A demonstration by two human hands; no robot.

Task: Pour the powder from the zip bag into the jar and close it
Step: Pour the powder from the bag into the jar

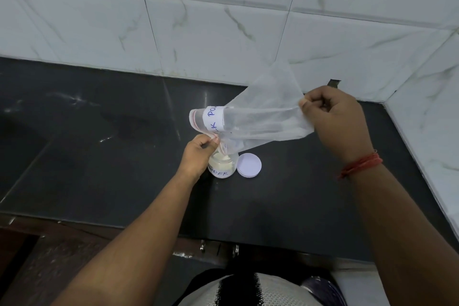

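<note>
Left hand [198,154] low, forearm reaching forward, fingers curled in pinch. Right hand [332,117] raised higher, off to right, thumb and fingers closed in pinch, red thread band [360,165] round wrist.

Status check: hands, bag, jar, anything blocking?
Both hands pinch the zip bag: left hand at mouth, right hand lifting the bottom. Jar open, powder inside. Lid beside jar, nothing blocking.

Both hands holding zip bag [260,117] tipped over open jar [221,165], white lid [248,165] beside
</note>
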